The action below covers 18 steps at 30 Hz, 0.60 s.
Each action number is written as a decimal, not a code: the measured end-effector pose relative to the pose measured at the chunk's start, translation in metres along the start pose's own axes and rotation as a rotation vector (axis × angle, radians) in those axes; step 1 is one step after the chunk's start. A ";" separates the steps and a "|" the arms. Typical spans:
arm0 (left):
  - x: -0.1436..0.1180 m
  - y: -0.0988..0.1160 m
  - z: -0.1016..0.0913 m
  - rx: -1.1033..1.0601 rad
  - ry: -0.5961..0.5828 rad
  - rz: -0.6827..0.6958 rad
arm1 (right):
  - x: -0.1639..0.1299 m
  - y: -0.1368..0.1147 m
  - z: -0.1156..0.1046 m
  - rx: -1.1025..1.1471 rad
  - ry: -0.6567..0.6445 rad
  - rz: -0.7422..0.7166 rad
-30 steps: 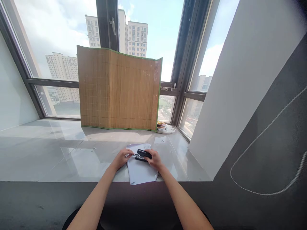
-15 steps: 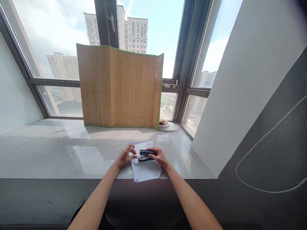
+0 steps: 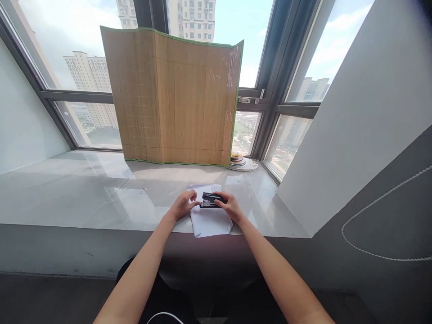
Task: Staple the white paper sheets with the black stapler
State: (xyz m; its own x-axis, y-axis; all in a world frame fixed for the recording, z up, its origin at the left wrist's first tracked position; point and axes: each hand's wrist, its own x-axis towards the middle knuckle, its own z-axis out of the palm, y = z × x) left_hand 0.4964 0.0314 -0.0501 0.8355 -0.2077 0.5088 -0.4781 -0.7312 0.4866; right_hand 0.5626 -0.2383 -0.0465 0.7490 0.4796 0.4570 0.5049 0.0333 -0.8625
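Note:
A black stapler [image 3: 209, 196] lies sideways in my right hand [image 3: 230, 206], whose fingers and thumb are wrapped round its rear end. Its top arm is lifted from the base, and a silver strip shows between the two. At the stapler's front end is my left hand [image 3: 184, 203], with its thumb stretched out to the tip and its fingers curved apart from the thumb. Whether the thumb presses on the tip is hard to make out. White sheets of paper [image 3: 212, 222] lie under the stapler and both hands, with small print near the top right.
A bamboo mat [image 3: 182, 103] with green edging stands upright against the window behind the ledge [image 3: 74, 198]. Stacked plates [image 3: 245, 164] sit by its right edge. A beaded cord [image 3: 342, 231] hangs at the right. The paper reaches the ledge's front edge.
The view has tilted down, so everything sits higher in the picture. A silver piece between my left fingertips and the stapler's front no longer sticks out. My right hand keeps its grip.

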 end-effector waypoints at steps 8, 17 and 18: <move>0.003 0.005 -0.003 0.086 -0.062 0.022 | -0.034 0.007 -0.106 -0.110 0.194 0.130; 0.003 0.010 -0.005 0.092 -0.203 0.034 | -0.052 0.006 -0.125 -0.262 -0.025 0.126; 0.003 0.011 -0.006 0.099 -0.218 0.028 | -0.051 0.006 -0.122 -0.268 -0.035 0.122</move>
State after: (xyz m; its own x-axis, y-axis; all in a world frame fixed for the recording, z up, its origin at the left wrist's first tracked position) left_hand 0.4924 0.0262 -0.0390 0.8661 -0.3567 0.3502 -0.4822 -0.7810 0.3970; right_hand 0.5800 -0.3693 -0.0487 0.7984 0.4957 0.3418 0.5109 -0.2573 -0.8202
